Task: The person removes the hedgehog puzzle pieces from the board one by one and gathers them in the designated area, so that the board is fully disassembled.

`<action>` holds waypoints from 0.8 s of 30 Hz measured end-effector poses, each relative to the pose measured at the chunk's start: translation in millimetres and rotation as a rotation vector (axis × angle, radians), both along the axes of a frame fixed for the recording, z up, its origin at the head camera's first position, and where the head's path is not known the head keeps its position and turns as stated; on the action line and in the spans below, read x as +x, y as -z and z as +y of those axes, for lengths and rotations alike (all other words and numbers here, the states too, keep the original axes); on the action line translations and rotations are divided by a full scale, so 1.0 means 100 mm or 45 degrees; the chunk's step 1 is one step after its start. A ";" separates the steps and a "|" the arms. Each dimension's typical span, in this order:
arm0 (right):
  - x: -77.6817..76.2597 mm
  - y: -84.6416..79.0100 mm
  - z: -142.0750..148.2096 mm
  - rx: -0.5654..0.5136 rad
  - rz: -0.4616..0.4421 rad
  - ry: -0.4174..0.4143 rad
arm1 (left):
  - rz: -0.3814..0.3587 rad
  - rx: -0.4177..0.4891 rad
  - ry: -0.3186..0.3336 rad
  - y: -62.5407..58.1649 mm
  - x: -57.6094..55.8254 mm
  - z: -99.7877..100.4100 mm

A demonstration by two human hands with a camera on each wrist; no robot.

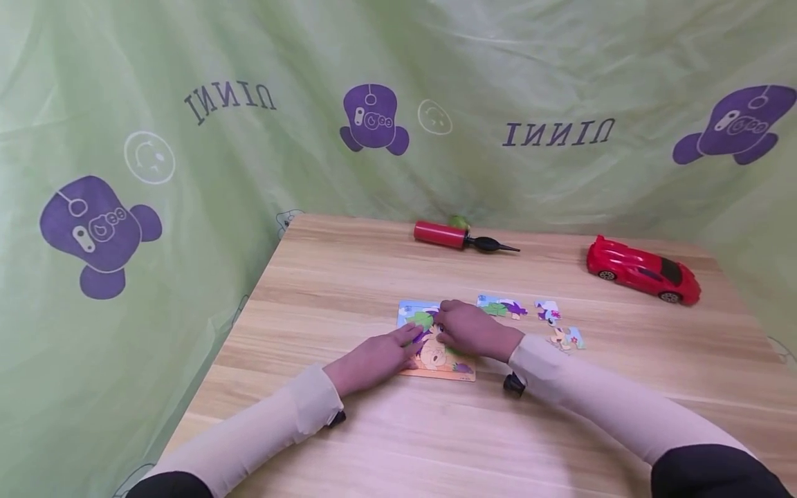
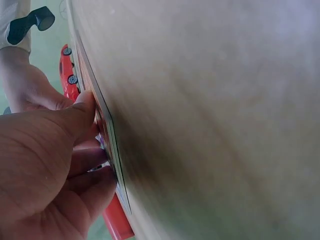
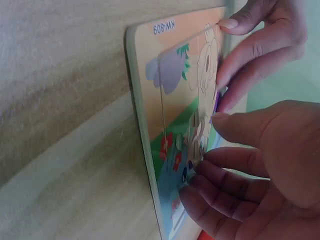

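Note:
A flat jigsaw board (image 1: 461,373) with a cartoon picture lies on the table; its corner reads KW-809 in the right wrist view. My left hand (image 1: 373,360) rests on its left side, fingers extended over the picture and thumb near the front edge. Over the upper middle, my right hand (image 1: 476,328) bends its fingers and thumb round a puzzle piece (image 3: 197,131) at the board's surface. Fingertips partly hide that piece. Right of the board lie loose pieces: a green-and-purple section (image 1: 501,306), a blue-and-purple piece (image 1: 548,311) and a flowered piece (image 1: 568,337).
At the table's back lies a red cylinder (image 1: 438,234) beside a black bulb with a thin nozzle (image 1: 488,244). A red toy car (image 1: 644,270) stands at the back right. A green printed curtain (image 1: 299,152) hangs behind the wooden table (image 1: 324,277).

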State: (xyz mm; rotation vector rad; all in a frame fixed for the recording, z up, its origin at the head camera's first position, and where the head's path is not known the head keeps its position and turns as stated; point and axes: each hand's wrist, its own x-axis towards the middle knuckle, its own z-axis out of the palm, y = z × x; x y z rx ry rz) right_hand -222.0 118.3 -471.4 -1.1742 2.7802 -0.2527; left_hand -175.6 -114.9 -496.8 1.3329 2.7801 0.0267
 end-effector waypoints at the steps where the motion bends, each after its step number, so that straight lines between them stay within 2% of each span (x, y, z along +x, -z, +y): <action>1: 0.00 0.00 -0.01 -0.005 0.001 0.005 | -0.002 -0.006 -0.003 0.00 0.01 0.00; 6: 0.01 -0.04 -0.10 -0.022 -0.090 0.101 | -0.030 0.004 -0.015 -0.05 0.03 -0.01; 16: -0.15 -0.03 -0.20 -0.029 -0.440 0.351 | -0.099 0.021 -0.042 -0.06 0.02 0.01; 21: -0.26 -0.04 -0.17 -0.122 -0.571 0.398 | -0.070 -0.036 -0.030 -0.08 0.02 0.03; 24: -0.32 -0.04 -0.13 -0.232 -0.593 0.385 | -0.062 -0.032 -0.024 -0.09 0.03 0.03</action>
